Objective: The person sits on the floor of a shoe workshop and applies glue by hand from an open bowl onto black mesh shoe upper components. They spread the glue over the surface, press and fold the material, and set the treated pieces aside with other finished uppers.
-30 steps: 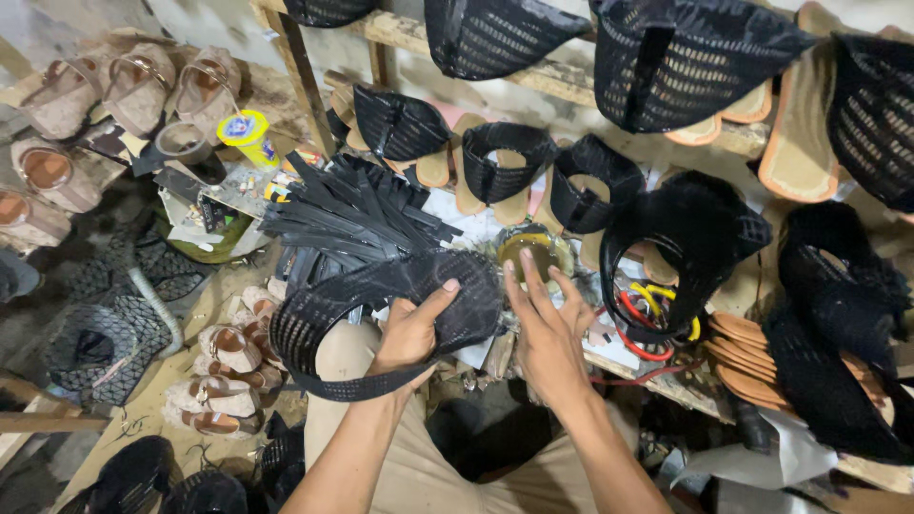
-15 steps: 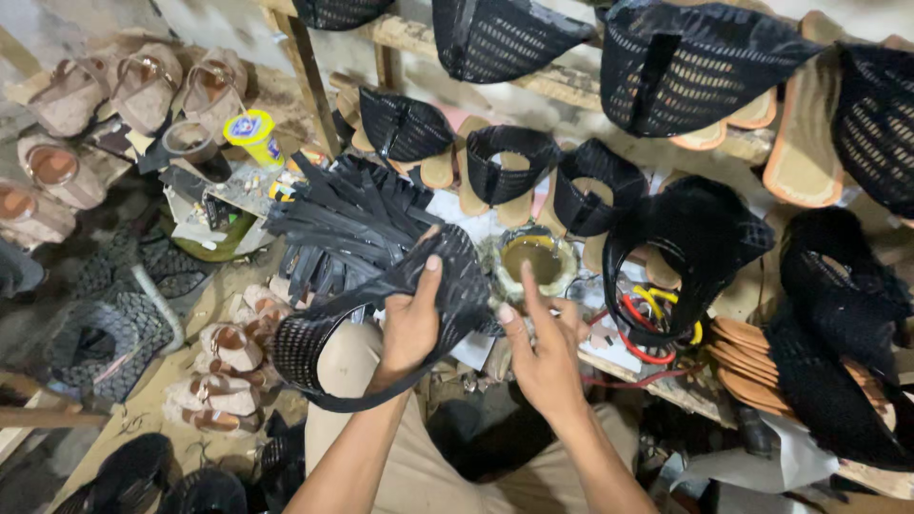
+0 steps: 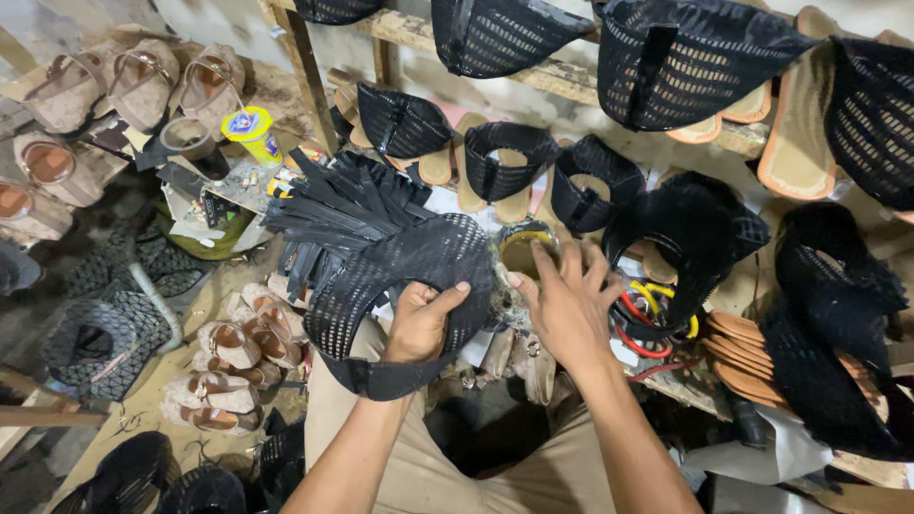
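My left hand is clamping its grip on a black perforated shoe upper, thumb lying across the mesh, holding it over my lap in front of the tabletop. My right hand is spreading its fingers apart, its grip closing on nothing, hovering over a small open tin just beside the upper. A fan of black straps is lying behind the upper, touching it. A yellow-lidded jar is standing further left, and tan sandals are lying on the floor
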`<state>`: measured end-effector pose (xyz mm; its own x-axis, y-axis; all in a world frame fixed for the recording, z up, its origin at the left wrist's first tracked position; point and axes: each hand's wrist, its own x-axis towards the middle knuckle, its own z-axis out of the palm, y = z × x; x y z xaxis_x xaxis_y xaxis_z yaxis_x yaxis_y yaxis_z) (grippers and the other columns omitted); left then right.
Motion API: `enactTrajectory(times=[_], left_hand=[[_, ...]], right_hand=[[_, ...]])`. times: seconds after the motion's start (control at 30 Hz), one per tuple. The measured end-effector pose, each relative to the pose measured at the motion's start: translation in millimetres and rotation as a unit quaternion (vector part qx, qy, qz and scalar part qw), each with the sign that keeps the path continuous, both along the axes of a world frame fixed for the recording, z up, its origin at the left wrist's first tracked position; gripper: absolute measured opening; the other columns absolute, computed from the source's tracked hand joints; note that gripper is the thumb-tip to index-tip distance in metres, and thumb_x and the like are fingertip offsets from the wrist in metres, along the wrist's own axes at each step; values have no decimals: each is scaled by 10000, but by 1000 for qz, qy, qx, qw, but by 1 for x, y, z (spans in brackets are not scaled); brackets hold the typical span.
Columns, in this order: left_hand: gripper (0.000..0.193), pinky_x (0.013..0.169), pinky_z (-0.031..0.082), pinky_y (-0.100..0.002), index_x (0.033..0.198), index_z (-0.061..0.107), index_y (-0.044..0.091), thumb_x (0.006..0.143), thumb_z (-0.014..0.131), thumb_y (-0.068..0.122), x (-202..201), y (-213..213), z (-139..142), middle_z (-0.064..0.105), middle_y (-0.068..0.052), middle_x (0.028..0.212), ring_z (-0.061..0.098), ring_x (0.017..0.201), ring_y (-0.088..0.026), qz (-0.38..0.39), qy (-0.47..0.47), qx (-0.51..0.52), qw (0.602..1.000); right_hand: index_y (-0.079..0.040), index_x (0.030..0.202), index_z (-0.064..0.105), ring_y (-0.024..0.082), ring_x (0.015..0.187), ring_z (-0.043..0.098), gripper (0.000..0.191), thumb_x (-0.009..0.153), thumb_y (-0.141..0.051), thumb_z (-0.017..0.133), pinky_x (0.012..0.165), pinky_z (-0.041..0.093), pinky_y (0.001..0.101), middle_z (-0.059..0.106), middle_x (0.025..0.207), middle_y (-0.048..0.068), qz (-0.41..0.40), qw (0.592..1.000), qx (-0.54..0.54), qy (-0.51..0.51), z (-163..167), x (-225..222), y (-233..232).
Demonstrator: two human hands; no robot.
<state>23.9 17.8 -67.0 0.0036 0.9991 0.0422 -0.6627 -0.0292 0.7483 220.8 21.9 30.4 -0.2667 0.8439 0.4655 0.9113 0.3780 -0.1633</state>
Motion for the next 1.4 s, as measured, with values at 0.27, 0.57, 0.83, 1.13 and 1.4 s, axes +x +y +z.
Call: enactTrajectory(times=[0.27,0.57,0.83,1.13,1.4], left_hand=[[330,642,468,-267,873,516,69,1016,774,-78,0,-5,14,573,4,839,561,743,-67,52,-9,25,998],[199,688,538,-274,776,606,29,937,673,-67,-3,-11,24,687,-56,838,673,751,-114,-42,-39,-15,998],[280,683,559,-272,730,540,98,887,679,-88,-4,-8,21,654,-22,769,675,723,-109,2,-52,-40,998],[255,640,534,-282,758,577,67,929,687,-86,-8,-9,42,671,-39,786,663,705,-112,-12,-39,-38,998],[329,619,515,-261,670,578,89,923,708,-76,-4,-9,28,640,-6,724,625,649,-87,-13,-29,-12,999]], right_hand=[[-124,1175,762,316,1415,410,350,1023,-395,600,1073,257,611,598,1430,-38,-61,997,-21,36,-2,-2,0],[-235,1456,585,374,1336,399,715,797,39,615,1079,255,486,400,1636,36,98,991,-21,91,6,-10,-18],[-251,1427,619,367,1352,406,718,784,69,619,1091,256,473,429,1614,24,125,987,6,105,-4,-8,-20],[-270,1435,627,359,1378,424,803,762,154,521,1161,326,473,442,1645,25,132,973,-5,191,-14,-5,-29],[-218,1512,513,415,1390,367,822,760,106,581,1112,244,532,357,1654,64,115,988,-10,101,-11,-13,-28]])
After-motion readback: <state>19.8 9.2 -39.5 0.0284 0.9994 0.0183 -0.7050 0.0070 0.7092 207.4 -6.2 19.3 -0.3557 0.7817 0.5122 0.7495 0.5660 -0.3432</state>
